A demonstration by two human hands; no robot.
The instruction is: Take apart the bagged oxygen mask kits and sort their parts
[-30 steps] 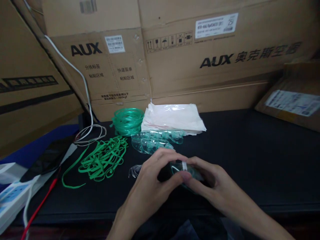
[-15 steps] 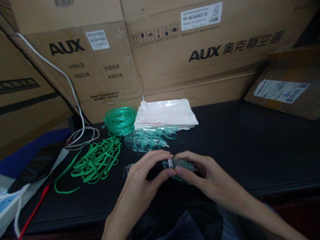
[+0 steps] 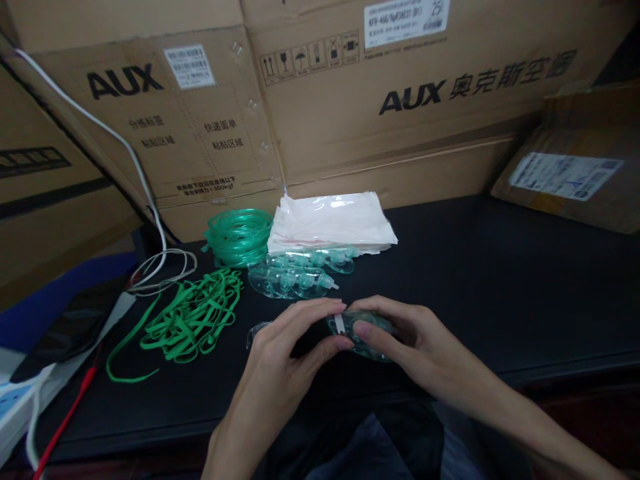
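Between my hands, over the front of the black table, is a clear green oxygen mask [image 3: 367,341] with a pale metal nose strip [image 3: 339,323] across its left end. My left hand [image 3: 295,353] pinches that end between fingertips and thumb. My right hand [image 3: 400,333] wraps the other end, its thumb lying on top of the mask. The fingers cover part of the mask. Just beyond lie several more masks [image 3: 300,280] in nested rows. Left of them are a tangle of green elastic straps [image 3: 195,320] and a coil of green tubing [image 3: 240,237].
A stack of white plastic-wrapped packets [image 3: 333,223] lies behind the masks. Large cardboard boxes [image 3: 320,133] wall off the back, and a smaller carton [image 3: 575,160] sits at right. A white cable [image 3: 125,150], a power strip [image 3: 20,400] and a red cord [image 3: 75,400] occupy the left side.
My right thumb has shifted right and up, away from my left thumb, onto the mask's top. My left hand keeps its pinch. The whole view has tilted slightly.
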